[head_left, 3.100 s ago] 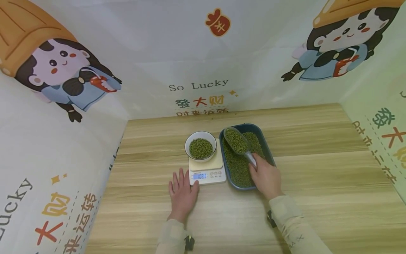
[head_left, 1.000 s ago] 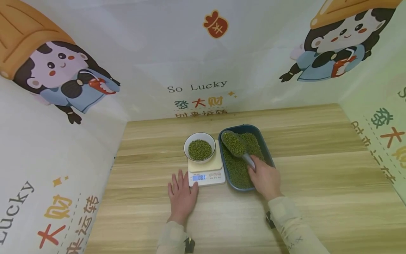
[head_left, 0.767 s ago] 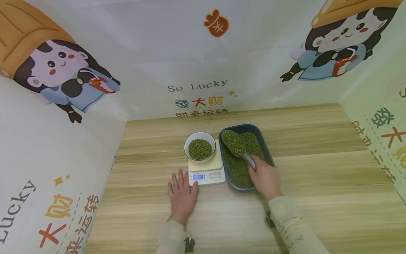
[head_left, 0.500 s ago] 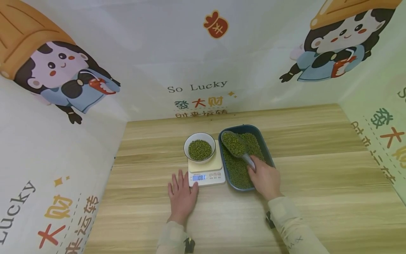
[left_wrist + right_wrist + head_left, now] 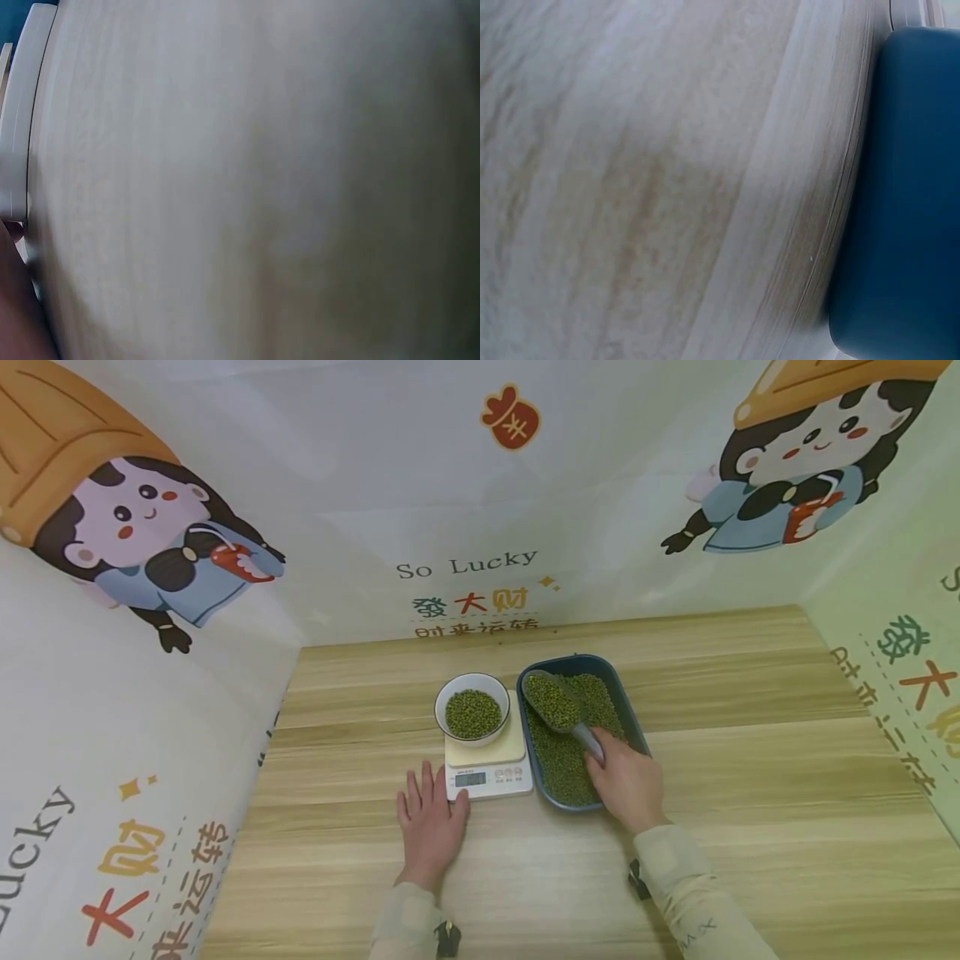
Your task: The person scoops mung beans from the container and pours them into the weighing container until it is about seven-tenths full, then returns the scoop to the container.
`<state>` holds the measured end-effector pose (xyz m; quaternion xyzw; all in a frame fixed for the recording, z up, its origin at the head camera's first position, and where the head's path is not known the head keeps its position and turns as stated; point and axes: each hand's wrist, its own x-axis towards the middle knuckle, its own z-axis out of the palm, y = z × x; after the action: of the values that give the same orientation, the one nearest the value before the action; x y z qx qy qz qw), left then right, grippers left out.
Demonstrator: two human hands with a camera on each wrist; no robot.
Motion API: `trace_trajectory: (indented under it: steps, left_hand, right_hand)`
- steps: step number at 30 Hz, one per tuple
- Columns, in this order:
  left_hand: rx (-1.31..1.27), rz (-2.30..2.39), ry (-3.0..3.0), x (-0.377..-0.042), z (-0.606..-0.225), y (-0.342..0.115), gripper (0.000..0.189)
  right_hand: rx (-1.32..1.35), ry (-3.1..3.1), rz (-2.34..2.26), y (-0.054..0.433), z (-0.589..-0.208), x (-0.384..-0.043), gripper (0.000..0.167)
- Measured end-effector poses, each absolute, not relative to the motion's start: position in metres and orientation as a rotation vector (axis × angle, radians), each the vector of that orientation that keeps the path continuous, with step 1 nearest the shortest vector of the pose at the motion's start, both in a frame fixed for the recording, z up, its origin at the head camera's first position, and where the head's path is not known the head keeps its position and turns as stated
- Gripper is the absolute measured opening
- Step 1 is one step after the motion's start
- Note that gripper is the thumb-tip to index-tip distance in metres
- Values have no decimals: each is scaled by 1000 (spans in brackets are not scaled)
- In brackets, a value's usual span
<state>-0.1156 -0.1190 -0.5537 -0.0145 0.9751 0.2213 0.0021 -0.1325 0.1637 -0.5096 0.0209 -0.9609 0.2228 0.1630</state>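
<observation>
My left hand (image 5: 432,835) lies with fingers spread on the table at the near left corner of a white kitchen scale (image 5: 498,789), its thumb at the front edge. On the scale's platform sits a white bowl (image 5: 469,682) with a dark rim, partly filled with green mung beans. My right hand (image 5: 633,785) grips the grey handle of a scoop (image 5: 588,741) heaped with mung beans. The scoop's head is over the far left part of a dark blue tray (image 5: 628,710) of mung beans (image 5: 566,777). The scale's display (image 5: 471,779) is unlit and its digits are unreadable.
Scale and tray stand side by side on a wood-grain table (image 5: 735,727). Printed cloth walls (image 5: 360,493) enclose it at the back and both sides. The left wrist view shows mostly tabletop (image 5: 225,165); the right wrist view catches the tray's outer wall (image 5: 907,187).
The scale's display, lit blue at 108.1 in the earlier frames, has gone dark. Since the oldest frame the loaded scoop has shifted slightly left and nearer. Both hands otherwise stay put.
</observation>
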Motion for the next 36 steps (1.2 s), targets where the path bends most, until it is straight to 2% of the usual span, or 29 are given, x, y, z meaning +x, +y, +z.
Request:
trace_trajectory:
  steps: [36]
  left_hand:
    - [-46, 698, 3057, -115, -553, -119, 62]
  right_hand:
    - [62, -2748, 653, 164, -511, -132, 37]
